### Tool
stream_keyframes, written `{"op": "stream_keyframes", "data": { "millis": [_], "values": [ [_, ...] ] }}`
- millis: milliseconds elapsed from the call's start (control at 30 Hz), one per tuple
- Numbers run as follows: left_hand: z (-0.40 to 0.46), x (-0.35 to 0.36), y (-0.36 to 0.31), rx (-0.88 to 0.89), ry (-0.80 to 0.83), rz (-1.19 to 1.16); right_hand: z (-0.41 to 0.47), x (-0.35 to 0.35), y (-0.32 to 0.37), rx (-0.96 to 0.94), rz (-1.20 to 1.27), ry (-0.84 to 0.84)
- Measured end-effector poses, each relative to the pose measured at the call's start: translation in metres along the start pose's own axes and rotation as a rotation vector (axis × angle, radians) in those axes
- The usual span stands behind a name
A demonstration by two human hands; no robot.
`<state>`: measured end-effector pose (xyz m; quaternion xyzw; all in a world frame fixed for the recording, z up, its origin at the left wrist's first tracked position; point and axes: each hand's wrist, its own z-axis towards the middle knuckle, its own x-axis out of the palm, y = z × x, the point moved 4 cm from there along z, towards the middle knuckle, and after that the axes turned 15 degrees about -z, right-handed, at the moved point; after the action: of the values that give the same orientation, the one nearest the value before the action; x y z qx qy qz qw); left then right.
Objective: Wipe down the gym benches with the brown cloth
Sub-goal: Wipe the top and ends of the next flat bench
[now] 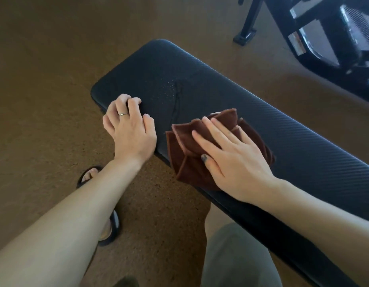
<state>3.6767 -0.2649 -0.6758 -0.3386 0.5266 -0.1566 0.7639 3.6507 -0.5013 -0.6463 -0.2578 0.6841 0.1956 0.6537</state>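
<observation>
Head view: black gym bench (283,141), padded, rounded corners, fine diagonal weave texture like carbon-fibre vinyl. It runs diagonally from upper left to lower right; the far right end is cut off by the frame edge. Small droplets or specks (169,88) and a thin crease line sit mid-pad, just past the left hand.

Brown cloth (185,146), soft nap, folded into loose layers with lighter hemmed edges, lies on the bench pad at its near edge, one corner hanging over the side.

Right hand (231,156): flat on the cloth, fingers straight and slightly spread, pressing down, not pinching. It covers the cloth's right half.

Left hand (129,125): resting on the bench's near-left corner, fingers curled with tips on the pad, holding nothing. Thin ring (123,114) on one finger.

Floor (45,79): brown, speckled, cork-like texture. Dark sandal (90,175) on a foot, partly hidden behind the left forearm.

Top right: black metal frame of other equipment (324,34), glossy, cut off, details hard to make out.
</observation>
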Motion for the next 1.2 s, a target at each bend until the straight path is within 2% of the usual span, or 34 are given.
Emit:
{"op": "stream_keyframes", "data": {
  "millis": [100,200,267,367,467,567,733,867,933,1000,1067,1133,1200],
  "values": [
    [0.001,0.000,0.000,0.008,-0.002,-0.004,0.053,-0.002,-0.004,-0.005,-0.016,-0.026],
    [0.000,-0.001,0.001,0.017,0.025,0.005,0.115,-0.007,0.003,0.078,-0.017,-0.023],
    [0.000,-0.003,0.003,0.024,0.034,0.019,0.125,-0.008,0.016,0.091,-0.013,-0.038],
    [0.002,-0.003,0.004,0.011,0.060,0.007,0.070,-0.006,0.032,-0.001,-0.026,-0.109],
    [0.002,-0.003,0.004,0.010,0.047,0.013,-0.009,0.001,0.028,-0.087,-0.048,-0.055],
    [0.000,0.000,0.005,0.020,0.030,0.021,-0.044,0.007,0.017,-0.119,-0.078,0.014],
    [0.001,0.001,0.005,0.017,0.002,-0.008,0.034,-0.001,0.031,-0.055,-0.053,-0.051],
    [0.007,-0.005,0.008,0.003,0.129,0.031,0.091,-0.005,0.047,0.034,-0.038,-0.066],
    [0.016,-0.017,0.008,-0.052,0.155,-0.027,0.071,-0.002,0.044,0.014,-0.019,-0.082],
    [0.027,-0.035,0.013,-0.149,0.072,-0.087,0.031,0.000,0.040,-0.029,-0.011,-0.086],
    [0.039,-0.048,0.026,-0.340,-0.016,-0.155,-0.006,0.004,0.034,-0.068,-0.033,-0.057],
    [0.044,-0.047,0.041,-0.569,-0.015,-0.364,-0.029,0.008,0.030,-0.093,-0.053,-0.028],
    [0.046,-0.038,0.051,-0.691,0.003,-0.671,-0.025,0.007,0.028,-0.103,-0.056,-0.024]
  ]
}}
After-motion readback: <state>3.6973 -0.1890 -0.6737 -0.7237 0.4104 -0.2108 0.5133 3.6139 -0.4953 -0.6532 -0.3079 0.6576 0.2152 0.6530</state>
